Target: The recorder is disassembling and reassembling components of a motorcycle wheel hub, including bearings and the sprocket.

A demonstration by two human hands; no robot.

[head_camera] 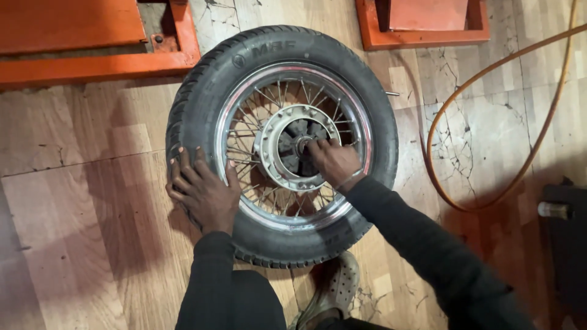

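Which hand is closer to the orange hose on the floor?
Right. The right hand is at the wheel hub, nearer the orange hose; the left hand rests on the tyre, farther away.

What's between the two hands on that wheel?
In the head view, thin wire spokes and the chrome rim lie between the left hand and right hand.

Single head camera looks steeply down, close above the floor (73,244).

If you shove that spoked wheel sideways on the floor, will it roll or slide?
Probably slide, not roll: the wheel lies flat on the wooden floor. Its rubber tyre likely grips. Metal rim and hub suggest weight.
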